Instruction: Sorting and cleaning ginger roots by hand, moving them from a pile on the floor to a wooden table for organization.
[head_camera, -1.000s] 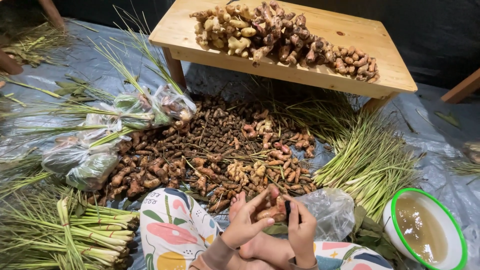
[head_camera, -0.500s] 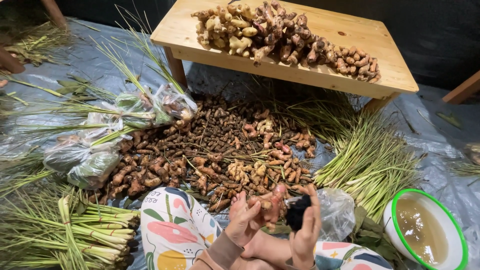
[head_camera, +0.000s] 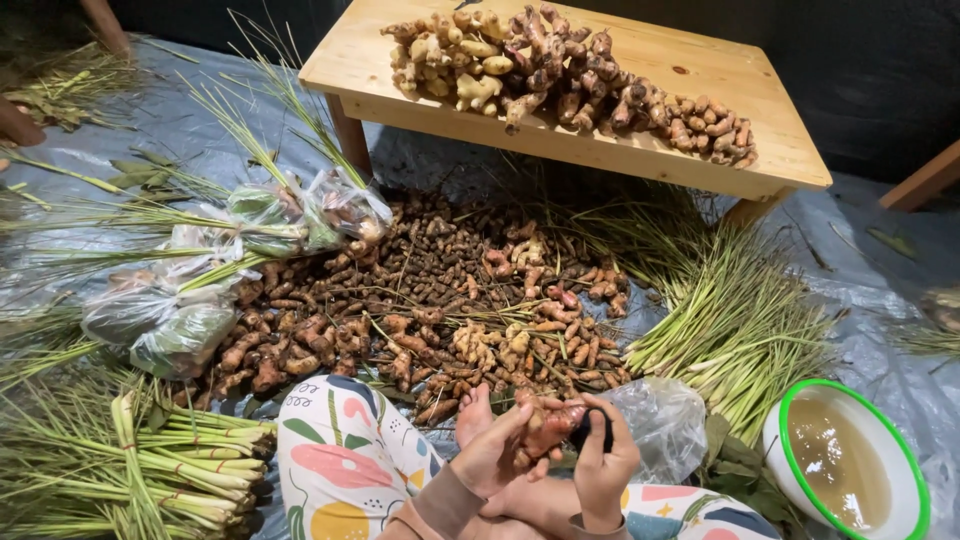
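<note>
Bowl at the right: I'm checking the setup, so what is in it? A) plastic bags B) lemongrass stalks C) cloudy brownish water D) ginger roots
C: the white bowl with a green rim holds only murky brownish liquid; the roots and lemongrass lie outside it.

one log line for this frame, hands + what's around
left hand: holds reddish root | right hand: grips small black tool at root | nearby: clear plastic bag, root pile, white bowl

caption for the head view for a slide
Left hand holds a reddish root, right hand a small dark tool, by a floor pile of roots.
</note>
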